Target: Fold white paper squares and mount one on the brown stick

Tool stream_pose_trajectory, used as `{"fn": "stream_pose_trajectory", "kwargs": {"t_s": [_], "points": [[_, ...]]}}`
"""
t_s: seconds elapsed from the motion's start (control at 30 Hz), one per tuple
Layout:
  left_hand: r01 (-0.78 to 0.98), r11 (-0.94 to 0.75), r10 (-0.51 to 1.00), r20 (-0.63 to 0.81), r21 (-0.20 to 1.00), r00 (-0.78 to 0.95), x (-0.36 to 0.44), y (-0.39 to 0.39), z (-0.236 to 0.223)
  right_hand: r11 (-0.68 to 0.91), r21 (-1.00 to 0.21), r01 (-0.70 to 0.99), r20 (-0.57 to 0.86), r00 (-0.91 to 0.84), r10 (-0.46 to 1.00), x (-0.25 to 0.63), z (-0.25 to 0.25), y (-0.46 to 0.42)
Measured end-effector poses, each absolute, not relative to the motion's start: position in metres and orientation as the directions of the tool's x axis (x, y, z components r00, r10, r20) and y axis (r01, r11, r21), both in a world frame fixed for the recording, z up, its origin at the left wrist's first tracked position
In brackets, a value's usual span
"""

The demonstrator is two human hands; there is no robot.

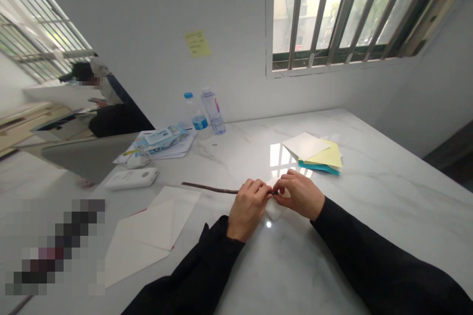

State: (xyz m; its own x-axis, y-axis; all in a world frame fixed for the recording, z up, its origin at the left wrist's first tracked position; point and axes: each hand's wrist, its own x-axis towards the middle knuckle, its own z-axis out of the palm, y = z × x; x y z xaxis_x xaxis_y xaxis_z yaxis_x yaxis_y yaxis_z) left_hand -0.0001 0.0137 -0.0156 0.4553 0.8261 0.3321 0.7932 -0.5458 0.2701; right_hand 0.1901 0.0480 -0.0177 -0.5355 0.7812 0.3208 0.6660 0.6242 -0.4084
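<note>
A thin, dark brown stick (209, 188) lies roughly level just above or on the white marbled table (332, 246), and its free end points left. My left hand (248, 206) is closed over the stick near its right end. Close beside it, my right hand (301, 197) pinches the stick's right tip between thumb and fingers. The fingertips of both hands nearly meet there. Below them is a pale patch (274, 210), which may be paper or a reflection; I cannot tell which.
Stacked paper sheets (306, 146) in white, yellow and blue lie beyond my right hand. Pale folded sheets (148, 229) are at the left. A white device (132, 178), a wipes pack (160, 139) and two bottles (213, 112) stand farther back. A person (107, 93) sits far left.
</note>
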Motion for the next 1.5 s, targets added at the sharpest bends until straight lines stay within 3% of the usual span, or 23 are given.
{"fn": "stream_pose_trajectory", "kwargs": {"t_s": [0.73,1.07,1.2,1.3,1.4,1.5], "points": [[0.767,-0.585,0.789,0.402,0.263,0.464,-0.003,0.016,-0.02,0.619,-0.338,0.709,0.299,-0.542,0.785,0.184,-0.013,0.046],[0.756,-0.598,0.773,0.438,0.265,0.458,-0.004,0.017,-0.021,0.605,-0.389,0.694,0.292,-0.53,0.796,0.183,-0.012,0.047],[0.763,-0.557,0.773,0.541,0.327,0.332,-0.005,0.016,-0.006,0.656,-0.417,0.629,0.491,-0.452,0.745,0.194,0.004,0.045],[0.77,-0.516,0.763,0.611,0.376,0.212,-0.011,0.012,0.016,0.704,-0.436,0.561,0.727,-0.242,0.643,0.208,0.02,0.04],[0.754,-0.539,0.742,0.636,0.376,0.213,-0.02,0.007,0.038,0.696,-0.475,0.538,0.781,-0.107,0.615,0.217,0.023,0.04],[0.739,-0.543,0.753,0.621,0.399,0.217,-0.023,0.008,0.053,0.694,-0.521,0.498,0.748,-0.125,0.652,0.215,0.012,0.045]]}}
